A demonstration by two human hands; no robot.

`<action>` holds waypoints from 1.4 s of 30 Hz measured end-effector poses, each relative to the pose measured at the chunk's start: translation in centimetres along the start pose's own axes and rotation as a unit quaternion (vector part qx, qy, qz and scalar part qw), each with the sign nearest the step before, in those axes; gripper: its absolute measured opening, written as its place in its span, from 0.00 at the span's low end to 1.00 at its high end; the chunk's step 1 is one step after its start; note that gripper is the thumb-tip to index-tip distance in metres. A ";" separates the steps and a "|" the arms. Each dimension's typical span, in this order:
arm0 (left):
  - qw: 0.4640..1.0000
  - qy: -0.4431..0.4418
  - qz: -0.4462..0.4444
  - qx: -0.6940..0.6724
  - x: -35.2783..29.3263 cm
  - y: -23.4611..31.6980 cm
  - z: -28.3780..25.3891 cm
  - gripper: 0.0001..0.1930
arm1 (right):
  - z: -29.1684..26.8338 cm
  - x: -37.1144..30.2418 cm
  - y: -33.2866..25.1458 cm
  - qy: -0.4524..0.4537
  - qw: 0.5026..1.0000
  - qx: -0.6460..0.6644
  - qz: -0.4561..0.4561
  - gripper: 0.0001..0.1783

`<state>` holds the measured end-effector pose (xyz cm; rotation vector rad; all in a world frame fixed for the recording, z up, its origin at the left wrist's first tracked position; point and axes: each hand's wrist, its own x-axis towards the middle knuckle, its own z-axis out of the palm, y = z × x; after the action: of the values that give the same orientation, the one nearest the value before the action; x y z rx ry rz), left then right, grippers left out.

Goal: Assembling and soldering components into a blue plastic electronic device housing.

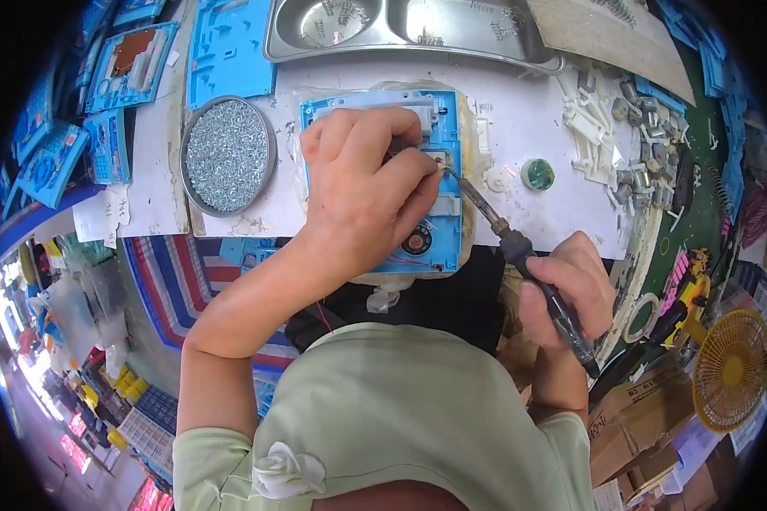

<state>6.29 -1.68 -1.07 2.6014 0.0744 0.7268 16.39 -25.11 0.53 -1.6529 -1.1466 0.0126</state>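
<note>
A blue plastic housing (448, 247) lies on the bench in front of me, with a round dark speaker (417, 240) in its near part. My left hand (349, 187) rests over it and hides much of its inside. The left thumb and fingers are pinched together at the housing's right half; what they hold, if anything, is hidden. My right hand (575, 285) grips the dark handle of a soldering iron (520, 249). The iron slants up to the left, and its tip meets small parts beside my left fingertips. A thin red wire runs near the speaker.
Left of the housing stands a round bowl (185, 166) of small metal screws. A steel tray (418, 53) with springs sits at the back. To the right are a small green round container (538, 174), white plastic parts (586, 132) and metal motors (648, 128). Blue casings (51, 162) pile up at left.
</note>
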 end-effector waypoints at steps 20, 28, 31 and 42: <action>0.998 0.006 0.044 0.047 0.5 -0.6 -0.9 0.14 | -1.2 0.7 0.7 0.006 1.000 -0.016 0.002 0.14; 0.993 -0.009 0.066 0.102 0.4 -0.7 0.1 0.12 | -0.6 0.9 1.0 0.011 1.000 0.001 0.000 0.13; 0.994 -0.009 0.056 0.089 0.8 -0.4 -0.1 0.13 | -0.3 1.0 1.1 0.011 1.000 0.006 -0.003 0.13; 0.992 -0.059 0.047 0.102 0.9 -0.1 -0.6 0.13 | 0.2 1.6 1.4 0.004 1.000 0.006 -0.014 0.12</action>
<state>6.81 -1.19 -0.23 2.8552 -0.0107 0.6250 18.08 -23.87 0.25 -1.6259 -1.1621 -0.0048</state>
